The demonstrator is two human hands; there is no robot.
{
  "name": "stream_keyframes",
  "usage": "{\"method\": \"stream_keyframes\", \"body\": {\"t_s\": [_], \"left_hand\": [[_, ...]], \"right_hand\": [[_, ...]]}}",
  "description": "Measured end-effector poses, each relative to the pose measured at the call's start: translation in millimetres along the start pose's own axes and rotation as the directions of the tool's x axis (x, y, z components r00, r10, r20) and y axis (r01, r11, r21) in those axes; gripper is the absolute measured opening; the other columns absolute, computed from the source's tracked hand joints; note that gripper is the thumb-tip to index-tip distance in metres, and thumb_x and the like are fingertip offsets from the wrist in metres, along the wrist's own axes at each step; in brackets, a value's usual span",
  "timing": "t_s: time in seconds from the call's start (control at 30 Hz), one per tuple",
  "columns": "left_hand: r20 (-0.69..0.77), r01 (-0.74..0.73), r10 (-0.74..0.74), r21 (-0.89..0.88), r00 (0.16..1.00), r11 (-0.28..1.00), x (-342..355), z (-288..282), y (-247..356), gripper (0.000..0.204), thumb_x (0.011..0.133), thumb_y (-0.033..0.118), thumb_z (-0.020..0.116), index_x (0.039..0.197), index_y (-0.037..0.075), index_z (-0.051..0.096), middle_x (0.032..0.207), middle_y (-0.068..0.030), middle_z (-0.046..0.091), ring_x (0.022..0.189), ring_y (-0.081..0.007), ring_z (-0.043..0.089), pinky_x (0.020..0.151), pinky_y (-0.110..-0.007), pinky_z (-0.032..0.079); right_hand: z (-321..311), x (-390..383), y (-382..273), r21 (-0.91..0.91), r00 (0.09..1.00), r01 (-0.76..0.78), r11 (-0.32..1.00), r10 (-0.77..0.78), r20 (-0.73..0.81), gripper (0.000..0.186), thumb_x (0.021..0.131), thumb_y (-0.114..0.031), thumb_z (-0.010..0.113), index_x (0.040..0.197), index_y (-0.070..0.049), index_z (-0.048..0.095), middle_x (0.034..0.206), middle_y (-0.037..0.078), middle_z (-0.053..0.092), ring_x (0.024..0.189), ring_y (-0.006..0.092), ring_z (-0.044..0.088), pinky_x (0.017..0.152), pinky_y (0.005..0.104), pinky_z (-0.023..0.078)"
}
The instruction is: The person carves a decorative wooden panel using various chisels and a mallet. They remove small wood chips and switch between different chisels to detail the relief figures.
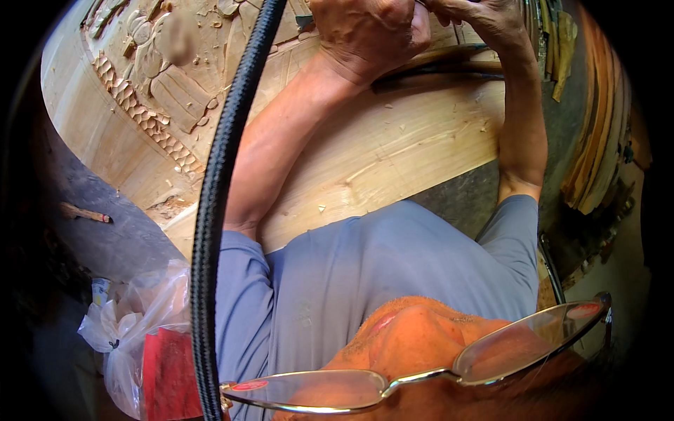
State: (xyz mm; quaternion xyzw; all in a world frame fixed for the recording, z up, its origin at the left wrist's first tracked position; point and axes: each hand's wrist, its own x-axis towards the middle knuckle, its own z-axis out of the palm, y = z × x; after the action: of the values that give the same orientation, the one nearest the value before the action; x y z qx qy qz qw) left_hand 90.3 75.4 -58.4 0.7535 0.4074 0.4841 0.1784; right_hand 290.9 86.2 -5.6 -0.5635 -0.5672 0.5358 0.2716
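Up far: left hand fisted, right hand curled, close together over carved wood panel, probably steadying hidden tool; contents unclear. Black hose hangs left.

Bench: my pale wooden slab, grain running along it.
On it: scattered wood chips; the carved relief panel at its far end.

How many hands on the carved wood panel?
2: left hand at top centre, right hand beside it at the top edge, both on the carved wood panel; fingers partly cropped.
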Motion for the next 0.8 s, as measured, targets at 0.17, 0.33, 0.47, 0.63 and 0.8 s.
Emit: {"method": "stream_keyframes", "body": {"t_s": [0.17,0.33,0.47,0.63,0.8], "left_hand": [[-0.192,-0.187,0.186,0.016,0.964,0.982,-4,20,-10,0.041,0.081,0.0,0.067,0.121,0.005,0.073,0.083,-0.0094,0.075,0.066,-0.0237,0.075,0.055,-0.038,0.057],[-0.058,-0.137,0.135,-0.024,0.989,0.99,-3,9,-5,0.043,0.08,0.0,0.067,0.122,0.004,0.071,0.087,-0.0111,0.075,0.071,-0.0236,0.076,0.056,-0.038,0.058],[-0.01,-0.106,0.106,-0.028,0.994,0.994,-3,5,-4,0.043,0.08,0.001,0.067,0.123,0.004,0.07,0.087,-0.0112,0.074,0.071,-0.0241,0.076,0.057,-0.038,0.058],[0.012,-0.126,0.126,0.058,0.992,0.99,1,-3,0,0.04,0.081,0.002,0.067,0.121,0.004,0.07,0.088,-0.012,0.075,0.069,-0.0244,0.076,0.056,-0.039,0.058],[0.0,-0.053,0.053,-0.007,0.999,0.999,-4,1,-4,0.039,0.081,0.003,0.067,0.12,0.005,0.07,0.081,-0.0116,0.073,0.065,-0.0242,0.075,0.055,-0.04,0.057]], "right_hand": [[-10,-8,-2,-0.019,0.995,0.101,0.995,-0.101,0.012,0.01,0.089,0.006,0.081,0.099,0.006,0.08,0.084,0.006,0.076,0.069,0.0098,0.069,0.061,0.024,0.055],[-7,-9,-14,0.004,0.999,0.038,0.999,-0.038,0.033,0.009,0.089,0.008,0.08,0.098,0.007,0.08,0.085,0.007,0.077,0.069,0.011,0.07,0.06,0.025,0.055],[-11,-8,6,0.044,0.991,0.125,0.991,-0.127,0.034,0.01,0.089,0.009,0.08,0.099,0.007,0.08,0.087,0.008,0.077,0.07,0.0112,0.07,0.061,0.0251,0.056],[-7,-8,6,0.019,0.987,0.158,0.987,-0.159,0.036,0.011,0.089,0.008,0.08,0.1,0.007,0.08,0.089,0.009,0.078,0.07,0.011,0.07,0.061,0.0248,0.056],[-3,-7,9,0.023,0.992,0.125,0.992,-0.126,0.024,0.012,0.09,0.006,0.08,0.102,0.006,0.081,0.091,0.008,0.079,0.071,0.0105,0.07,0.061,0.0245,0.056]]}}
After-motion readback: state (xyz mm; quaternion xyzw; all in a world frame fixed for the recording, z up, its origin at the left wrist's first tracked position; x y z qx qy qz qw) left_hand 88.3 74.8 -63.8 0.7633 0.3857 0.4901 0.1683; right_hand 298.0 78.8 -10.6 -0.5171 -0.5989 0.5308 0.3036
